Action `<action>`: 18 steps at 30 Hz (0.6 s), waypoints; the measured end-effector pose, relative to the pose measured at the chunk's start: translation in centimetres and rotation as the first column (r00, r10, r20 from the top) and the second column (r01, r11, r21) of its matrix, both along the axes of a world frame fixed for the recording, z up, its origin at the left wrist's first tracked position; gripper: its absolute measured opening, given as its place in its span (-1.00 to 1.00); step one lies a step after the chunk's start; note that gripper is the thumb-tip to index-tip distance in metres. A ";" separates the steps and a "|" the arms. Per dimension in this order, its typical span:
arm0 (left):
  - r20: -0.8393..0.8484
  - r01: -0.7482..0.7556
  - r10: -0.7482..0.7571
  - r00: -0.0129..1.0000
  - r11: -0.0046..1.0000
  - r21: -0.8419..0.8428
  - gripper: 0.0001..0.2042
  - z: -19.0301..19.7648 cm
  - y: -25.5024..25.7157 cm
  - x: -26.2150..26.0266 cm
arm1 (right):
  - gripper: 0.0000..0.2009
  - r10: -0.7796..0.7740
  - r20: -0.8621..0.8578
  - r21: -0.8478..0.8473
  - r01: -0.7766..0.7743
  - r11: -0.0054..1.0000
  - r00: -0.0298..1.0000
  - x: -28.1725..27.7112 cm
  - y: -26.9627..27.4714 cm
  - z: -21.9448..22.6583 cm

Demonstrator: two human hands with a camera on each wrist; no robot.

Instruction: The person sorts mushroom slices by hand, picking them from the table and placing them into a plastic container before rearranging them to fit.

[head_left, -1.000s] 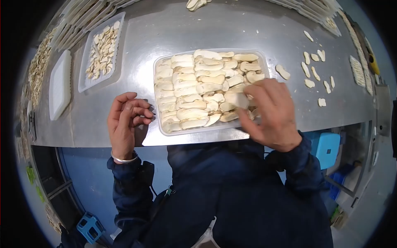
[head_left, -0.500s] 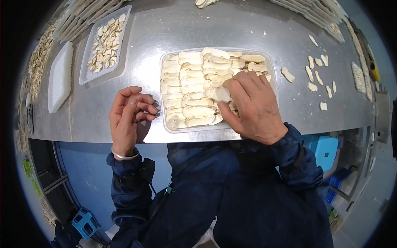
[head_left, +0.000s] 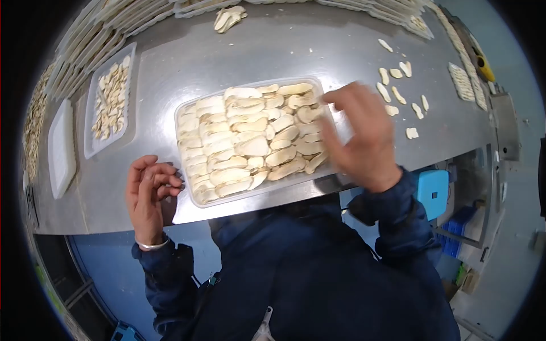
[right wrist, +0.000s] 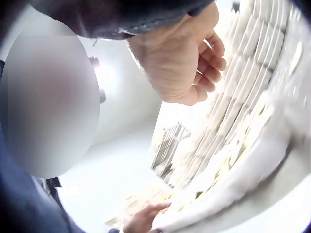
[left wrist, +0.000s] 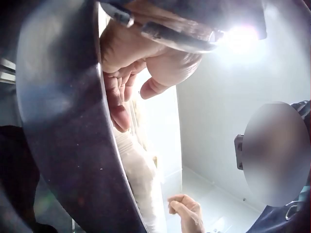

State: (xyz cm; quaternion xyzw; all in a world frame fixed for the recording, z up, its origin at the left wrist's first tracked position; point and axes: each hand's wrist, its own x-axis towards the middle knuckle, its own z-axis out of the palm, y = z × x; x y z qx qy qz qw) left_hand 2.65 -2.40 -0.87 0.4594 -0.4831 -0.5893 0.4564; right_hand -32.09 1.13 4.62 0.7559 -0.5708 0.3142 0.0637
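Observation:
A clear tray (head_left: 194, 201) of pale sliced pieces lies on the metal table, its slices (head_left: 231, 175) overlapping in rows. The left hand (head_left: 150, 192) rests beside the tray's left edge, fingers loosely curled and holding nothing. Over the tray's right edge hovers the right hand (head_left: 364, 136), blurred, with thumb and fingers apart and no slice visible between them. In the left wrist view the left hand (left wrist: 146, 63) hangs beside the tray. The right wrist view has the right hand (right wrist: 182, 63) with bent fingers, above the tray's side.
Loose slices (head_left: 383, 76) are scattered on the table at the right. A second tray (head_left: 130, 74) of smaller pieces and a white tray or lid (head_left: 61, 149) stand at the left. Stacked trays (head_left: 85, 59) line the back left, and a small pile of slices (head_left: 229, 19) lies at the back.
The right hand has let go of a broad slice, which now lies among the rows, and has moved right to the tray's edge. The head view has shifted; the left hand stays beside the tray.

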 end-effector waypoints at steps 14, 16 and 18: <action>0.038 -0.017 0.018 0.999 0.999 -0.035 -0.73 -0.2 -0.1 -0.1 | -0.83 -0.182 -0.121 0.250 0.208 0.946 0.976 -7.5 0.0 -3.4; 0.040 -0.021 0.022 0.999 0.999 -0.040 -0.72 -0.2 0.0 -0.1 | -0.84 -0.171 -0.141 0.252 0.203 0.946 0.975 -7.5 0.0 -3.3; 0.045 -0.025 0.027 0.999 0.999 -0.035 -0.71 -0.2 0.1 -0.3 | -0.84 -0.194 -0.125 0.245 0.219 0.944 0.973 -7.7 0.4 -3.0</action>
